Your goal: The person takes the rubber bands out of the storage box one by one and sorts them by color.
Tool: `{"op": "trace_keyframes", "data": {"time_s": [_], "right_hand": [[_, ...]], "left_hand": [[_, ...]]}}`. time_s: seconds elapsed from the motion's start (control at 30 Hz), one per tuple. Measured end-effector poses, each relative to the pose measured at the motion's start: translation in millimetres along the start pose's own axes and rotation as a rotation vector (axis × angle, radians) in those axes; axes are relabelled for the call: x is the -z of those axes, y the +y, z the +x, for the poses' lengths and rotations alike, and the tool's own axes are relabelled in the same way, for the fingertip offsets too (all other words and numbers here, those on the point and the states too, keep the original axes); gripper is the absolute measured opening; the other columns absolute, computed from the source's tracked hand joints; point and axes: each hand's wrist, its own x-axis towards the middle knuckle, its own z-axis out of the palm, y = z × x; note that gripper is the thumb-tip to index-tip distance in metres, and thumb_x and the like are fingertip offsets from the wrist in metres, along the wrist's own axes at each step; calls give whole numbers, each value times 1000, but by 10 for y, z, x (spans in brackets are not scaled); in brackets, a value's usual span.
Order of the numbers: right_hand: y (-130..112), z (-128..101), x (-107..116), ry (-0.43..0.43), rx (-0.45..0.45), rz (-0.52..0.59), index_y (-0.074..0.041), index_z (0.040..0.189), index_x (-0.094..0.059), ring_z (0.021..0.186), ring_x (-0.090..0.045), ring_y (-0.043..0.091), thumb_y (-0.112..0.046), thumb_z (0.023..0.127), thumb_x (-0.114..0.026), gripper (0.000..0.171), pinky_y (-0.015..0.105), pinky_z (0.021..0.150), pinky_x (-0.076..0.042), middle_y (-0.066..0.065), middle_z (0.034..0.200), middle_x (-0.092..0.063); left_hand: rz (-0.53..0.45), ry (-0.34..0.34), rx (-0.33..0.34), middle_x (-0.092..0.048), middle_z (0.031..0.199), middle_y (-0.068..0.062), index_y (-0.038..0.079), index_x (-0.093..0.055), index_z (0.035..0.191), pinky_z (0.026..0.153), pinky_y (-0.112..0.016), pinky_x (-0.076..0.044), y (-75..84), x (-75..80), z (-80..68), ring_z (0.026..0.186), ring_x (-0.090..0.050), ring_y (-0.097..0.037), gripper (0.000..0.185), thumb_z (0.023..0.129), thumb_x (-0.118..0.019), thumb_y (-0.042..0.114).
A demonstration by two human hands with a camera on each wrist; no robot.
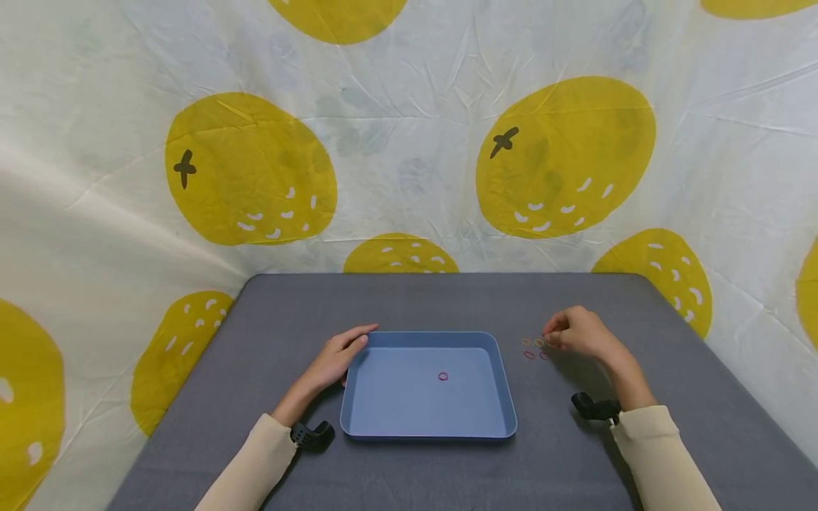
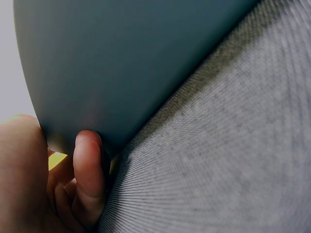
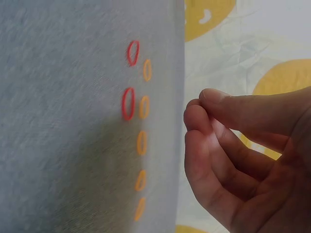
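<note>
My left hand grips the far left corner of a shallow blue tray, thumb over the rim. In the left wrist view a fingertip presses against the tray's outer wall. One small red rubber band lies inside the tray. Right of the tray, my right hand hovers over loose rubber bands, thumb and index tips together and nothing visible between them. The right wrist view shows two red bands beside a row of several orange bands on the table. In the head view my right hand hides some of these.
A dark grey cloth covers the table. Behind and at the sides hangs a white curtain printed with yellow fruit. Each wrist wears a black camera strap beside a cream sleeve.
</note>
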Motion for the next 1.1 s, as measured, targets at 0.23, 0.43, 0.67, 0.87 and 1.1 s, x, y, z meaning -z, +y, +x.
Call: {"op": "trace_keyframes", "data": {"time_s": [0.23, 0.43, 0.67, 0.87, 1.1], "right_hand": [[-198, -20, 22, 1, 38, -4, 5, 99, -77, 67, -61, 14, -6, 93, -70, 13, 31, 61, -51, 6, 78, -74], [-384, 20, 14, 15, 104, -28, 3, 97, -78, 65, -61, 11, -7, 92, -71, 12, 28, 58, -50, 6, 77, -74], [-596, 63, -27, 8, 152, -52, 0, 96, -79, 70, -64, 11, -8, 92, -71, 11, 31, 64, -54, 2, 81, -75], [-769, 127, -69, -5, 168, -34, -4, 94, -79, 72, -66, 11, -6, 93, -70, 9, 33, 67, -57, 6, 85, -77], [-938, 213, -129, -31, 200, -11, -4, 94, -79, 71, -67, 11, -5, 93, -69, 10, 32, 65, -56, 10, 87, -78]], "left_hand": [[-4, 0, -5, -61, 143, -13, 28, -52, 153, 42, -42, -52, -1, -3, -3, 40, -51, -22, 44, 111, -46, 41], [0, 10, 0, -61, 144, -11, 32, -54, 151, 42, -42, -52, 5, -2, -22, 39, -51, -21, 43, 111, -46, 44], [1, 8, -8, -62, 141, -13, 31, -53, 152, 41, -41, -52, -18, -7, -12, 38, -51, -22, 45, 111, -45, 45], [2, 8, -2, -61, 143, -11, 32, -54, 152, 41, -41, -51, -19, -3, -16, 38, -49, -21, 43, 111, -45, 45], [-4, 4, -14, -57, 150, -12, 29, -53, 152, 40, -40, -51, -22, -6, -16, 40, -50, -22, 44, 111, -46, 42]]}}
